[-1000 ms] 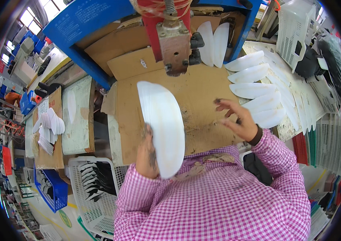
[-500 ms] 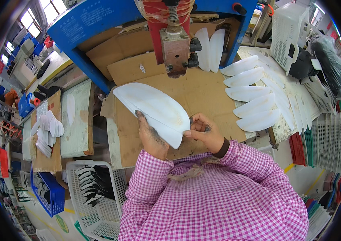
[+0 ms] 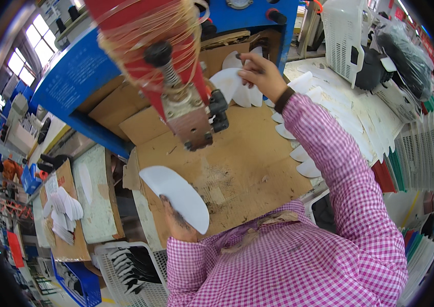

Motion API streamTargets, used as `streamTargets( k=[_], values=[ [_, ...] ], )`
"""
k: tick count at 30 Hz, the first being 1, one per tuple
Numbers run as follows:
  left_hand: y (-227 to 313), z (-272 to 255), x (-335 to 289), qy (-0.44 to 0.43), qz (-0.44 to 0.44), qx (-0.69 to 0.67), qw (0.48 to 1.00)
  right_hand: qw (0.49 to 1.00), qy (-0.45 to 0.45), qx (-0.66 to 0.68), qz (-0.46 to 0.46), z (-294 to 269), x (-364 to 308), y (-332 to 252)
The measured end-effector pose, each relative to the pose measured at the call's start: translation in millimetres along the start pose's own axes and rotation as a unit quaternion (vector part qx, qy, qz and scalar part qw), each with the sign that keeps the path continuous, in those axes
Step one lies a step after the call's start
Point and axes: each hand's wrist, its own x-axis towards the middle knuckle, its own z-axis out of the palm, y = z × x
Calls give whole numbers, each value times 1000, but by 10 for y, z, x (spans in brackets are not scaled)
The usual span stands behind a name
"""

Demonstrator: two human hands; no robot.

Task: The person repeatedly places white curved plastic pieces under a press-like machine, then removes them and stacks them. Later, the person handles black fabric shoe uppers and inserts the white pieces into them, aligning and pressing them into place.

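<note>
My left hand point(image 3: 178, 220) grips a smooth white half-moon sheet piece point(image 3: 176, 197), held tilted over the near left of the cardboard-covered worktable point(image 3: 247, 153). My right hand point(image 3: 263, 77) is stretched to the back of the table, its fingers pinched on the edge of another white curved piece point(image 3: 225, 83). Right behind and below that piece, more white pieces point(image 3: 249, 97) lean at the back of the blue machine frame. The red machine arm with its metal press head point(image 3: 191, 125) hangs between my two hands.
White curved pieces point(image 3: 347, 110) lie fanned on the side table at right, partly behind my right sleeve. A blue machine frame point(image 3: 71, 79) arches at the back. At left is a stack of white pieces point(image 3: 63, 204); below it, a white basket point(image 3: 150, 289) holds black-and-white pieces.
My right hand has gone from the near edge to the back right with a white piece. My left hand keeps one piece, now lower. The view has shifted and tilted.
</note>
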Motion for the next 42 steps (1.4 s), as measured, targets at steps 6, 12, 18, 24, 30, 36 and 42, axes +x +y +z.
streamTargets(
  k=[6, 12, 18, 24, 30, 36, 42],
  values=[
    [-122, 19, -67, 16, -38, 24, 999, 982, -100, -158, -16, 214, 726, 218],
    [-131, 188, -140, -7, -91, -3, 996, 957, -99, -268, -57, 273, 991, 472],
    [-127, 354, -250, -40, -92, 5, 995, 868, -12, -454, -199, 350, 902, 614],
    [-51, 425, -416, -130, -145, 18, 981, 795, -13, -572, -201, 399, 612, 554],
    [-103, 476, -573, -120, -159, 63, 978, 796, -11, -563, -222, 282, 461, 385],
    [-86, 561, -487, -134, -64, 279, 949, 832, 39, -485, -265, 119, 96, 143],
    [15, 954, -29, -233, -73, 50, 969, 865, 32, -441, -239, -157, -327, 77]
  ],
)
